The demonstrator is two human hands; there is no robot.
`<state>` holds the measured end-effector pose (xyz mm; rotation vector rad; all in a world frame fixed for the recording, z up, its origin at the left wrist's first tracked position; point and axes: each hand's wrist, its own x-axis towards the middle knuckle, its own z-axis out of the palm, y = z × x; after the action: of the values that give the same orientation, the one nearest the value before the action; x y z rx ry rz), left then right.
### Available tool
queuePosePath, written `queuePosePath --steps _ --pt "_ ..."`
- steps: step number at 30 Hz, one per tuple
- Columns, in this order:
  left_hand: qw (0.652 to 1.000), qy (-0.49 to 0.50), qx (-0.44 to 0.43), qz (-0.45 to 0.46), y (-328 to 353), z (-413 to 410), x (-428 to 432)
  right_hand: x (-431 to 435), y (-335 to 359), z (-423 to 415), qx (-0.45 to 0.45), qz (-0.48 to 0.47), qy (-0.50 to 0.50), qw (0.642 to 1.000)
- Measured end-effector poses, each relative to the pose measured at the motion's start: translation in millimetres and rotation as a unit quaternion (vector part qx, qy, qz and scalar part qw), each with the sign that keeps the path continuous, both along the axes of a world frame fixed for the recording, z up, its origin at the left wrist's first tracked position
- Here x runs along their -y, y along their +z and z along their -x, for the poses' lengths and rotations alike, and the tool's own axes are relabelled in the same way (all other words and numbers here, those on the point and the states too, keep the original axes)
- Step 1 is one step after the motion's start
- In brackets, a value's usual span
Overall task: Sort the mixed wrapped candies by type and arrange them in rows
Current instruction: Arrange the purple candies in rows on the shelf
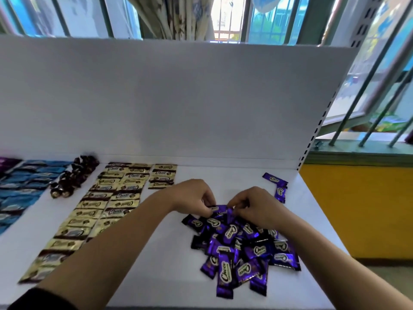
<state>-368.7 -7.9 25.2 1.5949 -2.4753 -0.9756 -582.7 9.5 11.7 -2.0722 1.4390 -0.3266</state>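
A loose pile of purple wrapped candies (243, 249) lies on the white shelf, right of centre. At the pile's far edge my left hand (193, 195) and my right hand (254, 203) both pinch one purple candy (220, 208) between their fingertips. Two purple candies (277, 185) lie apart near the back right corner. Gold wrapped candies (105, 209) lie in neat rows on the left. Dark brown twist candies (73, 175) form a line beyond them. Blue candies (24, 186) fill rows at the far left.
The white shelf (156, 265) has an upright white back panel (178, 104) behind the candies. A perforated upright post (317, 130) marks the right end. Beyond it are a yellow wall and barred windows. A few purple wrappers show at the far left edge.
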Motion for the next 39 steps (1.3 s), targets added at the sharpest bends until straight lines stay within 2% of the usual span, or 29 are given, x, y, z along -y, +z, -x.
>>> queuePosePath --steps 4,8,11,15,18,22,32,39 --pt "0.999 0.030 -0.017 0.019 3 -9 10 13 7 5 0.053 0.011 -0.023 0.998" --pt "0.992 0.051 0.027 0.108 0 -12 30 45 6 -2 0.086 0.024 -0.039 0.995" --pt "0.977 0.049 0.100 0.181 -13 -10 46 70 -14 -12 0.045 0.069 -0.062 0.995" --pt "0.967 0.006 0.105 0.231 -36 -7 55 73 -34 -6 -0.065 0.143 -0.038 0.987" --pt "0.958 -0.006 0.131 0.255 -52 -7 65 73 -43 -2 -0.079 0.199 -0.019 0.977" --pt "0.962 0.026 0.114 0.247 -58 -6 81 89 -48 -5 -0.060 0.218 -0.030 0.974" --pt "0.946 0.039 0.019 0.320 -63 -7 103 120 -60 -17 0.009 0.237 -0.065 0.969" --pt "0.937 0.061 0.008 0.343 -68 -6 102 122 -64 -18 0.017 0.275 -0.061 0.959"
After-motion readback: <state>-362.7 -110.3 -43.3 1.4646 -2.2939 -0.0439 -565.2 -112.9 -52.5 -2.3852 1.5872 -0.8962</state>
